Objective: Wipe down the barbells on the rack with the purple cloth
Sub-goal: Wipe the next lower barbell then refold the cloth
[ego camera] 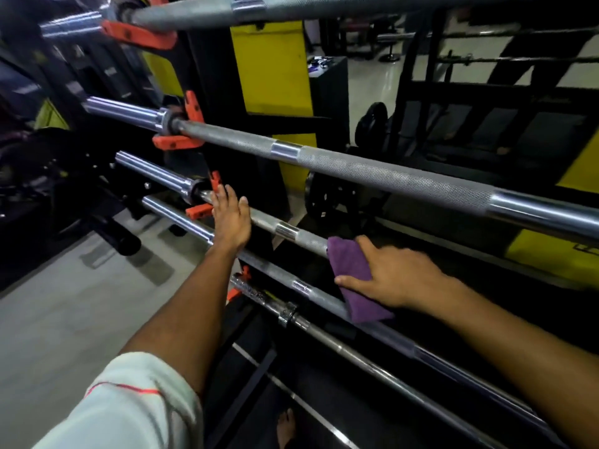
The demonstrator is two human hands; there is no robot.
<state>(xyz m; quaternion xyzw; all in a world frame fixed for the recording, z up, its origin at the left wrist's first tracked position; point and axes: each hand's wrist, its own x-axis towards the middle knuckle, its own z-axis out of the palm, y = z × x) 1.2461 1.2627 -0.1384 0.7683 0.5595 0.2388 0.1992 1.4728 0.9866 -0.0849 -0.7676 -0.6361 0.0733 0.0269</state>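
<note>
Several steel barbells lie across a black rack with orange hooks (176, 142). My right hand (393, 275) grips the folded purple cloth (355, 278) round the third barbell (285, 230) from the top; the cloth's lower end hangs over the barbell below (301, 286). My left hand (230, 217) rests flat with straight fingers on the third barbell near its left collar, beside an orange hook (199, 211). A thicker knurled barbell (372, 173) runs above both hands. Another barbell (291, 8) crosses the top of the view.
A lower barbell (340, 338) with a chrome collar lies near the rack's base. Yellow panels (272, 66) stand behind the rack. Weight plates (327, 197) sit on the floor behind. Grey floor (64, 303) spreads to the left. A bare foot (287, 427) shows at the bottom.
</note>
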